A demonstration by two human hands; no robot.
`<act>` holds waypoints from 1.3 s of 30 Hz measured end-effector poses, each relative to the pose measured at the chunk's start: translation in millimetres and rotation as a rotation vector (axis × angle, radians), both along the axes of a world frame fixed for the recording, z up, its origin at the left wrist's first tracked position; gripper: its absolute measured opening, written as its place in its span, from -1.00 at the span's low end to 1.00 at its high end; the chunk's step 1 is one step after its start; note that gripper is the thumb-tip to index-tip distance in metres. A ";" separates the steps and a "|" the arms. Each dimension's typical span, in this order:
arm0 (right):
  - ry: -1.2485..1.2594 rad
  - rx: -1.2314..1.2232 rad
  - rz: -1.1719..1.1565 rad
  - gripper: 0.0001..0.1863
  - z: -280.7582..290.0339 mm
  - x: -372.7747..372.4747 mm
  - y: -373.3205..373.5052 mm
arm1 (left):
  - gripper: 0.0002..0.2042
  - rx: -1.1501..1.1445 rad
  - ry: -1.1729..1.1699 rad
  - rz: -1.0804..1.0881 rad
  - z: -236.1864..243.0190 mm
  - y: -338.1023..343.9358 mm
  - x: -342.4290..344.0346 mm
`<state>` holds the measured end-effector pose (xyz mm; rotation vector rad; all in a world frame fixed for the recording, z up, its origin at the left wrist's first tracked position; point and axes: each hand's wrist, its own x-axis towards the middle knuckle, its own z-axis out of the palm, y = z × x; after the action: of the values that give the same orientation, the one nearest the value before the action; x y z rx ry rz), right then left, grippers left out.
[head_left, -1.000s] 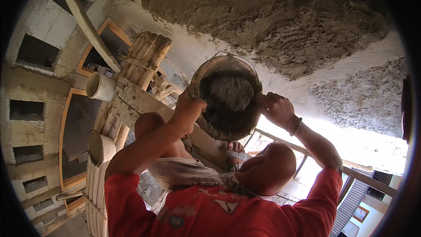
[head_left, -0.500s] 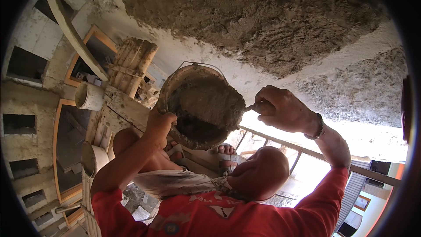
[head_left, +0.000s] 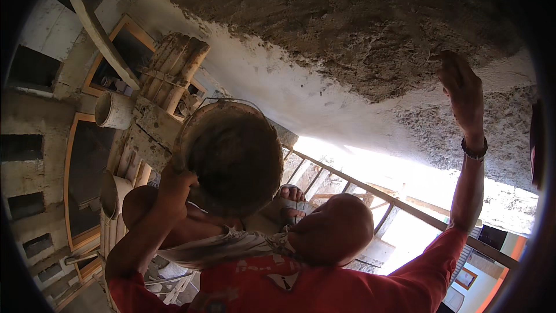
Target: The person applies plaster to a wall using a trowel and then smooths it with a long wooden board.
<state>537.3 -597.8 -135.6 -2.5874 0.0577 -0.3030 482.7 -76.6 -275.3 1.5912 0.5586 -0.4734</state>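
My left hand (head_left: pixel 175 190) is closed on the left rim of a round, mortar-crusted bucket (head_left: pixel 188 126), tilted so its mouth faces me. Its wire handle arches over the far side, and dark shadow hides most of the mortar inside. Up at the right, my right hand (head_left: pixel 465 90) is closed around a trowel (head_left: pixel 434 57), mostly hidden now by the fingers and the dark surface behind. That hand is at the lower right part of a broad patch of rough, wet mortar (head_left: pixel 359 35) on the pale wall (head_left: pixel 324 104).
Tied bamboo poles (head_left: pixel 179 66) and a plank (head_left: pixel 152 130) lie at the left, beside two whitish containers (head_left: pixel 114 110). A railing (head_left: pixel 370 188) runs past my sandalled foot (head_left: pixel 293 203). Wood-framed openings (head_left: pixel 87 185) are in the far-left wall.
My right hand has gone from beside the bucket's mouth up and right to the mortared wall. The bucket has shifted left and slightly down in my left hand, its inside now darker.
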 end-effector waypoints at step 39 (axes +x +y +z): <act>-0.315 -0.539 -0.014 -0.76 10.1 0.7 3.1 | -0.62 0.373 0.246 -0.265 22.5 -39.9 22.7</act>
<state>538.0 -594.6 -125.5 -3.0268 -0.1379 -0.8243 505.4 -116.5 -252.8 1.9911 0.6515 -0.8079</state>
